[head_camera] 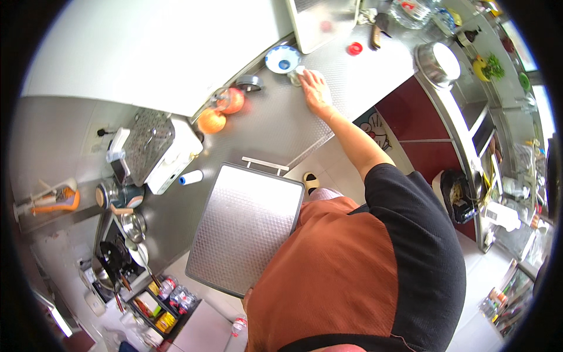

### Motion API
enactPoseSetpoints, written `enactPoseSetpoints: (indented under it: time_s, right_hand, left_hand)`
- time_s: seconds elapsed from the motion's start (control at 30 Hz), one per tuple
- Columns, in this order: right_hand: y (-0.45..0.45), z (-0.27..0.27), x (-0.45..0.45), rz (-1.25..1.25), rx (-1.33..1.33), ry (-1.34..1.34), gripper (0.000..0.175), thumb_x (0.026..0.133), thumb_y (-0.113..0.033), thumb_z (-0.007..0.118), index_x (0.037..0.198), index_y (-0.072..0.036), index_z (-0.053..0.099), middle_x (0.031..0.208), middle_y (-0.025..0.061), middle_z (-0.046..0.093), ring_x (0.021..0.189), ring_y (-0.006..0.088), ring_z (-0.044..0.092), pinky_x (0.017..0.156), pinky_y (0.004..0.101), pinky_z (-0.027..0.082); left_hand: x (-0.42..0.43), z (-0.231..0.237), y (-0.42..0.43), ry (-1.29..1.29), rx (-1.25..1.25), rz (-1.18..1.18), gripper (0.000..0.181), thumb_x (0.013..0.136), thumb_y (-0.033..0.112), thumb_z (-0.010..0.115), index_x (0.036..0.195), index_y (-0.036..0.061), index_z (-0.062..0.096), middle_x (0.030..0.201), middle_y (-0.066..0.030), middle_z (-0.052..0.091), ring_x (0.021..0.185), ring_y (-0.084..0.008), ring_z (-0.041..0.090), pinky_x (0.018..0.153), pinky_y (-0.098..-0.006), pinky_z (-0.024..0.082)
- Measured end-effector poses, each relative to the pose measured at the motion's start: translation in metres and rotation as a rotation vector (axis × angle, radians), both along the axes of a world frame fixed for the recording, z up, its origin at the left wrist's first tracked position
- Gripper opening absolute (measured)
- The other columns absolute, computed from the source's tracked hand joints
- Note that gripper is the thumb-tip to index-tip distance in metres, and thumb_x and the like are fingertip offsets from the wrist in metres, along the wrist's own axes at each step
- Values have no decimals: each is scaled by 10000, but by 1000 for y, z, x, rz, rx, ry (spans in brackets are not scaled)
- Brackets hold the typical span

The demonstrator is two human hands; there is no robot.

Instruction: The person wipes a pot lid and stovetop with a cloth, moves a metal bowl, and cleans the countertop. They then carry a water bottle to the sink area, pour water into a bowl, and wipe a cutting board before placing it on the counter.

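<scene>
My right hand (316, 93) reaches across the textured metal counter (272, 119), its fingers pressing on a crumpled pale cloth (295, 79). Just beyond the cloth is a blue-and-white bowl (283, 60). A rectangular board (248, 224) with a dimpled metal face, dark rim and bar handle is held close to my body. At its lower edge only a bit of my left hand (247, 297) shows, gripping the rim; the rest is hidden by the board and my orange top.
Along the wall are a dark round lid (249, 82), red fruit (235, 100), an orange fruit (212, 121) and a white appliance (171, 154). To the right lie a red cap (355, 48), a cleaver (377, 35) and a steel pot (437, 66). Another board (323, 24) leans upright.
</scene>
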State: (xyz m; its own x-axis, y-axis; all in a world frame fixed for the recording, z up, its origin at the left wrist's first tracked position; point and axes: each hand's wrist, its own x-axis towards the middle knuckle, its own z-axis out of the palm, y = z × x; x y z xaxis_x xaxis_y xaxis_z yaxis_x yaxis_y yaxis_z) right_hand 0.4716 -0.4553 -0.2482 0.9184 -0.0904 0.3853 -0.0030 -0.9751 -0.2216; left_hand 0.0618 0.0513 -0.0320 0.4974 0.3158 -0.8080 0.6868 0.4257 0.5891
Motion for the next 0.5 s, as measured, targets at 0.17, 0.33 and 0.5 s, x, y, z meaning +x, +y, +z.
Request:
enactPoseSetpoints:
  time_s: [0.17,0.33,0.5]
  right_hand:
    - [-103,-8,-49,-410,119,50,538,895,-71,433,1428,-126,471,1480,163,417,1389,344,366,1127,491,306]
    - [-150,6,-119,-621,1,96,485,903,-61,430,1380,-98,507,1438,145,454,1337,337,416,1070,483,377]
    - [-75,17,-160,-176,148,-142,332,826,-4,494,1127,-11,634,1254,164,557,1140,389,538,932,479,479]
  left_hand:
    - [46,-9,-12,-17,-43,-100,384,851,223,650,1185,55,565,1134,-85,595,1040,-227,563,904,-406,466]
    - [99,-24,-37,-40,-107,-209,401,849,219,648,1205,54,560,1154,-85,593,1057,-234,563,917,-410,464]
    - [137,-31,-68,-69,-138,-256,419,848,215,646,1224,54,556,1175,-86,591,1075,-240,564,930,-414,462]
